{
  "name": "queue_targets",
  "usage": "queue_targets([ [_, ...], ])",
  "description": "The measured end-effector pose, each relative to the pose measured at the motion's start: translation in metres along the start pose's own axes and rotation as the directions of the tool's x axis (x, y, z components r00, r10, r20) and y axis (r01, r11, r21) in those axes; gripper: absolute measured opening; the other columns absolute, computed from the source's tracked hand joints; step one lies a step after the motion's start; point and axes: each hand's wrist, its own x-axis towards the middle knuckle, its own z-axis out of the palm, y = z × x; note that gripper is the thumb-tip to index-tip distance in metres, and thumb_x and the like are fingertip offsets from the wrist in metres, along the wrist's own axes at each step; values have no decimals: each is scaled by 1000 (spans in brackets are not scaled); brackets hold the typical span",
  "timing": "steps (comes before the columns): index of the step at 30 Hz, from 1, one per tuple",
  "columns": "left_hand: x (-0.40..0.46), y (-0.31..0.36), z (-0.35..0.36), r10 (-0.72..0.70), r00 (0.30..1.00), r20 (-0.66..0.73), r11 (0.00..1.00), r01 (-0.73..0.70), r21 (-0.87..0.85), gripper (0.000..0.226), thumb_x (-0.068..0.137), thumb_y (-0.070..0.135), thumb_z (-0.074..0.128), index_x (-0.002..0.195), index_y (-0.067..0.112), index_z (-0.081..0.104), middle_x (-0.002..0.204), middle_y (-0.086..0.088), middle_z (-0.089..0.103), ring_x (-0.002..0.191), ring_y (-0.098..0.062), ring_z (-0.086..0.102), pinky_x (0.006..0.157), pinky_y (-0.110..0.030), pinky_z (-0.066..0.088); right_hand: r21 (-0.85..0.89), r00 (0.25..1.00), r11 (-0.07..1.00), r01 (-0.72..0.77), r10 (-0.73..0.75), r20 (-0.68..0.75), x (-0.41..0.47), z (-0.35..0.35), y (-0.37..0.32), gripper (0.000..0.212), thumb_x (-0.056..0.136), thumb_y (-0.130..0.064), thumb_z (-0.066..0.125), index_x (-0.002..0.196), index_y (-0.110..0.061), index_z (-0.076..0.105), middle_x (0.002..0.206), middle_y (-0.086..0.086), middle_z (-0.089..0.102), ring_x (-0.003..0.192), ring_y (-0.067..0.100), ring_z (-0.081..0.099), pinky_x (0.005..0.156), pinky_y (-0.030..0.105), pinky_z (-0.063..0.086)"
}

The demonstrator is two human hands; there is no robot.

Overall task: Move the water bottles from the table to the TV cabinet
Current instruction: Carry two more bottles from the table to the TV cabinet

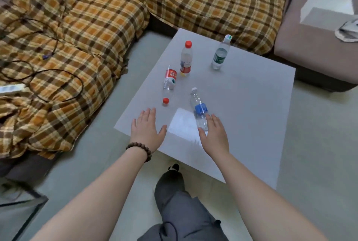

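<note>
All four bottles are still on the surface [251, 95], so nothing has reached the TV cabinet, which is out of view. The blue-label bottle [199, 110] lies near the front edge, long axis front-to-back, cap pointing away. The red-cap bottle [169, 84] lies by the left edge, cap toward the person. Two stand upright farther back. The left hand [146, 126] hovers with fingers apart; the right hand [215, 134], also spread and empty, reaches beside the blue-label bottle.

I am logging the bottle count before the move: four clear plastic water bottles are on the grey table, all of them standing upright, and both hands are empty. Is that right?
Not quite. The head view shows only two upright: the red-capped bottle and the green-labelled bottle. The other red-labelled bottle and the blue-labelled bottle lie on their sides. Four bottles on the grey table and both hands, left hand and right hand, empty are correct.
</note>
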Motion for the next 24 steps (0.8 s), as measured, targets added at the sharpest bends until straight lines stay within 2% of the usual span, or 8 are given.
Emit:
queue_targets([
  [6, 93, -18, 1, 94, 989, 111, 988, -107, 113, 72, 94, 50, 39, 153, 18, 14, 161, -2, 16, 148, -21, 11, 120, -44, 11, 69, 990, 987, -143, 143, 14, 71, 31, -12, 60, 97, -33, 43, 150, -17, 20, 160, 5, 16, 148, 23, 13, 119, 35, 17],
  [11, 155, -24, 5, 170, 969, 180, 964, -201, 172, 72, 93, 50, 40, 153, 19, 14, 160, -2, 17, 148, -22, 11, 120, -45, 11, 69, 967, 965, -254, 253, 20, 117, 46, -9, 64, 93, -34, 51, 148, -16, 25, 157, 11, 23, 144, 27, 23, 115, 38, 26],
  [17, 218, -37, 20, 282, 909, 307, 896, -364, 256, 73, 93, 49, 41, 153, 20, 11, 161, -2, 13, 149, -22, 8, 121, -45, 7, 36, 929, 929, -367, 365, 65, 162, 71, 7, 81, 87, -41, 61, 150, -15, 18, 158, 14, 19, 145, 28, 21, 115, 36, 23],
  [22, 281, -50, 42, 354, 854, 381, 835, -472, 283, 79, 90, 42, 50, 153, 19, 6, 161, -4, 11, 149, -22, 5, 121, -46, 7, -50, 902, 902, -429, 430, 31, 193, 96, 21, 89, 85, -43, 63, 151, -12, 12, 157, 17, 18, 145, 29, 19, 116, 39, 21],
  [24, 302, -53, 49, 403, 820, 407, 796, -533, 286, 84, 89, 40, 53, 153, 20, 3, 162, -3, 8, 149, -22, 2, 121, -46, 6, -89, 889, 886, -455, 458, 16, 201, 107, 22, 88, 86, -42, 63, 151, -12, 12, 155, 17, 22, 143, 31, 24, 115, 41, 23],
])
